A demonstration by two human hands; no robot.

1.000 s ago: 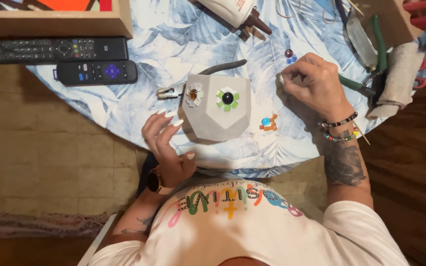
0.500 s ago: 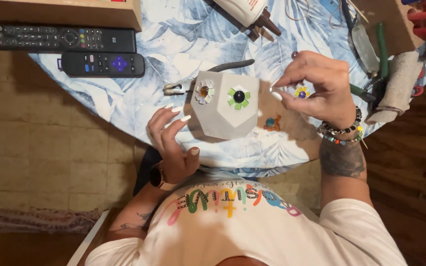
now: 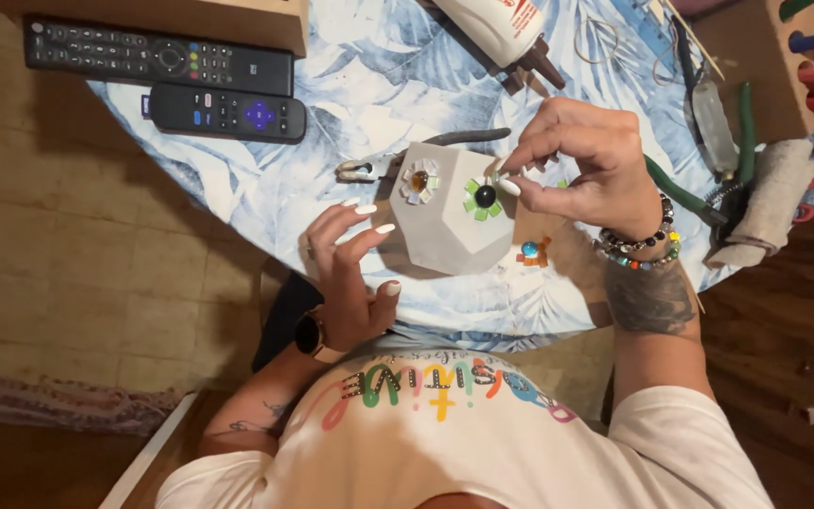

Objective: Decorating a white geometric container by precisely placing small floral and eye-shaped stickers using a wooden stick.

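The right hand has its thumb and forefinger pinched together at the green flower, a ring of small green tiles around a dark bead, set on the upper face of the faceted grey pot. The pinch seems to close on a tiny piece, though it is too small to tell for sure. The left hand is loose and holds nothing, its fingers spread with the tips just beside the pot's left face. The pot sits near the front edge of the round table with its blue leaf-print cover, between the two hands.

The pot looks stiff, fairly heavy and chalky rather than slick, so it would best be taken by its plain side faces, away from the tile flowers, which are likely brittle and perhaps not firmly set. A second flower with an amber centre sits on the neighbouring face, and a small blue and orange tile piece lies on the table just right of the pot.

Compared with half a second ago, the right hand has come down from above the table to the green flower, and the left hand has opened a little.
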